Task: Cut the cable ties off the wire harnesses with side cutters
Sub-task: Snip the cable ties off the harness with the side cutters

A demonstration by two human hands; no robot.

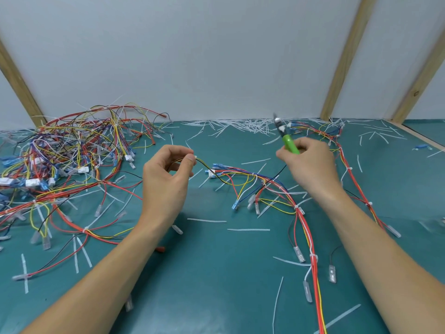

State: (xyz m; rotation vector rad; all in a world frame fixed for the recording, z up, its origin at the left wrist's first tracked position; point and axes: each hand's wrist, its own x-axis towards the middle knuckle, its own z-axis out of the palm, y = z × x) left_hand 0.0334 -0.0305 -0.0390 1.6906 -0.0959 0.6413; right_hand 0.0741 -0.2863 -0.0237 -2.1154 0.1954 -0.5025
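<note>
Left hand [166,174] pinches thin yellow-and-black wires of the multicoloured harness [255,184] lying between the hands; right hand [310,162] grips green-handled side cutters [285,136] raised above it

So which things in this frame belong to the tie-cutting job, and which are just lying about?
In use:
- green-handled side cutters, gripped by the right hand
- multicoloured wire harness on the mat, a strand pinched by the left hand

Lying about:
- tangled pile of harnesses, far left
- loose white cable tie offcuts
- teal mat
- wooden frame posts
</note>
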